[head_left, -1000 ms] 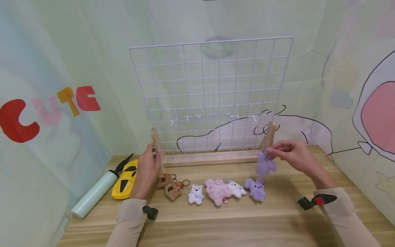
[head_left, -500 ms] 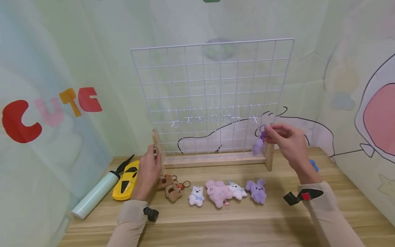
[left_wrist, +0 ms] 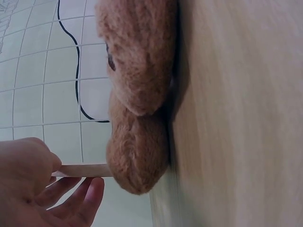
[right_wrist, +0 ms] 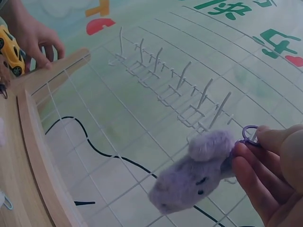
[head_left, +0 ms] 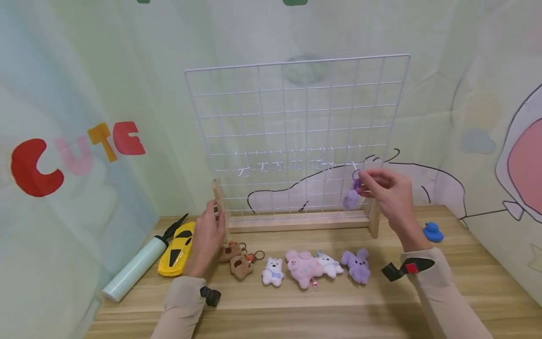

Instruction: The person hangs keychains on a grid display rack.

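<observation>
A white wire grid (head_left: 296, 63) stands upright in a wooden stand (head_left: 296, 221), with a row of white hooks (right_wrist: 182, 78) across it. My left hand (head_left: 207, 233) grips the stand's left upright (left_wrist: 85, 170) between thumb and fingers. Pinched by its ring and strap in my right hand (head_left: 391, 193), a purple plush keychain (right_wrist: 189, 182) hangs before the grid's right side. Its ring (head_left: 356, 174) is close below the rightmost hook (head_left: 352, 165); whether they touch I cannot tell. A second purple plush keychain (head_left: 358, 267) lies on the table below.
Along the table lie two brown plush keychains (head_left: 241, 266), a white one (head_left: 273, 272), a pink one (head_left: 304, 269) and another white one (head_left: 330, 266). A yellow toy car (head_left: 178, 249) and a pump (head_left: 135, 270) are at left, a blue rubber duck (head_left: 433, 232) at right.
My right hand has lifted the purple plush keychain from low by the stand's right upright to just under the hooks, slightly leftward. My left hand keeps its grip on the stand.
</observation>
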### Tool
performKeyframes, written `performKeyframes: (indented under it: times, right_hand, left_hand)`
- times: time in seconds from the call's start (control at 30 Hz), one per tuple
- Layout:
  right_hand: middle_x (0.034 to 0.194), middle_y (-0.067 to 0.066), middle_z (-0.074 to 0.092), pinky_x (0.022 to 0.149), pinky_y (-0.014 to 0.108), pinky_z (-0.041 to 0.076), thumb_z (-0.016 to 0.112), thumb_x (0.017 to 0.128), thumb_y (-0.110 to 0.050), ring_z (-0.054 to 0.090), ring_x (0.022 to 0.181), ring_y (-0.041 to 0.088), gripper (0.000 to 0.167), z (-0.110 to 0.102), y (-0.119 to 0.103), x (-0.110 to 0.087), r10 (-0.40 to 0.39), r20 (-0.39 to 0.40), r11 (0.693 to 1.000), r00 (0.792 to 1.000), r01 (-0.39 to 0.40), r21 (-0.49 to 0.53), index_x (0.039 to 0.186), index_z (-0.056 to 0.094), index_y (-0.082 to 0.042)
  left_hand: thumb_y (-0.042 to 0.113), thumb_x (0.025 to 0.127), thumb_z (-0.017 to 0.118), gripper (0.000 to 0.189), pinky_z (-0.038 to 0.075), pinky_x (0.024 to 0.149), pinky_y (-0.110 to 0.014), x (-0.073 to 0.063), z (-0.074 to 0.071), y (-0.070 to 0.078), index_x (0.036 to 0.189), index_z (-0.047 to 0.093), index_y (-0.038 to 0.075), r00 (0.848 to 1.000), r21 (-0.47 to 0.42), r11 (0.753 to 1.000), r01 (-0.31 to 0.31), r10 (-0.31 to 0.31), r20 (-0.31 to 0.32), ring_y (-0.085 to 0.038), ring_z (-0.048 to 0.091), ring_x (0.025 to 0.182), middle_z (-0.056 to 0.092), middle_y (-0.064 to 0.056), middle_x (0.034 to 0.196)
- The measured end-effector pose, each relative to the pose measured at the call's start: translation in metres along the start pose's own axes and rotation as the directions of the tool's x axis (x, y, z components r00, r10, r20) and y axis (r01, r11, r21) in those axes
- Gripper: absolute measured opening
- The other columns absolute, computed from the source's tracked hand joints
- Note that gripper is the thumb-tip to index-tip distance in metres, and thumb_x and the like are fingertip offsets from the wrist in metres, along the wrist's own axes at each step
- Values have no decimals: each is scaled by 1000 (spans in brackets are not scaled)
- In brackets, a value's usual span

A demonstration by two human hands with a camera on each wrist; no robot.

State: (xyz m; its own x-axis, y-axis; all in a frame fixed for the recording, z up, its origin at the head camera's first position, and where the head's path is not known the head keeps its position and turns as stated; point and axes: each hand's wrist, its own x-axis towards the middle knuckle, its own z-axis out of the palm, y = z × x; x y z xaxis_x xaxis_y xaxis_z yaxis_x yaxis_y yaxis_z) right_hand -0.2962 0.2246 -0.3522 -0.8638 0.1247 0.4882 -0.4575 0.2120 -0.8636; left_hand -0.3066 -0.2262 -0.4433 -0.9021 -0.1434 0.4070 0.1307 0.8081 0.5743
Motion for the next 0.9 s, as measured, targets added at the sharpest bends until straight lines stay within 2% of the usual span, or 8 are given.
performKeyframes:
  times: [0.3, 0.5, 0.6, 0.73, 0.83, 0.9]
  right_hand:
    - [98, -9, 82, 82, 23, 65, 73, 105, -32, 80, 85, 6, 38, 3, 2, -2, 24, 25, 1000, 999, -25, 9, 124, 74, 1]
    - [107, -4, 84, 86, 26, 65, 73, 105, -34, 81, 95, 8, 37, 7, 3, -2, 46, 73, 999, 996, -47, 10, 126, 73, -4]
    - [115, 2, 82, 86, 27, 66, 75, 104, -34, 80, 100, 9, 42, 9, 3, -3, 51, 84, 999, 995, -51, 3, 132, 71, -3]
    - [117, 7, 73, 82, 20, 65, 79, 101, -30, 74, 100, 8, 48, 11, 4, -5, 28, 40, 996, 999, -25, -89, 137, 63, -4]
    - [109, 6, 65, 78, 14, 62, 82, 99, -29, 67, 96, 10, 46, 12, 8, -8, 25, 12, 986, 1000, -22, -167, 129, 59, -3]
    - [106, 5, 65, 77, 13, 60, 81, 100, -32, 65, 94, 11, 42, 13, 12, -11, 28, 27, 978, 999, -22, -208, 122, 59, -3]
  left_hand:
    - [22, 116, 52, 43, 68, 80, -52, 0, -1, 2, 152, 46, -2, 1000, 10, 1000, 9, -9, 1, -41, 76, 100, 71, -31, 129]
    - [22, 116, 52, 43, 68, 79, -51, -1, -1, 2, 151, 46, -2, 1000, 18, 1000, 8, -8, -4, -39, 76, 97, 71, -30, 126]
    - [22, 116, 52, 42, 68, 79, -50, -1, -2, 3, 150, 47, -2, 1000, 20, 1000, 7, -7, -5, -38, 75, 95, 72, -29, 123]
    - [21, 116, 53, 42, 68, 77, -49, -1, -2, 2, 150, 47, -2, 1000, 15, 1000, 6, -6, -8, -37, 75, 94, 72, -29, 123]
    - [21, 116, 53, 42, 68, 76, -48, -1, -2, 2, 150, 46, -1, 1000, 9, 1000, 7, -7, -5, -37, 75, 92, 72, -29, 123]
    - [21, 116, 53, 42, 68, 76, -47, -1, -2, 1, 150, 46, -1, 1000, 3, 1000, 7, -7, -2, -36, 75, 92, 72, -29, 123]
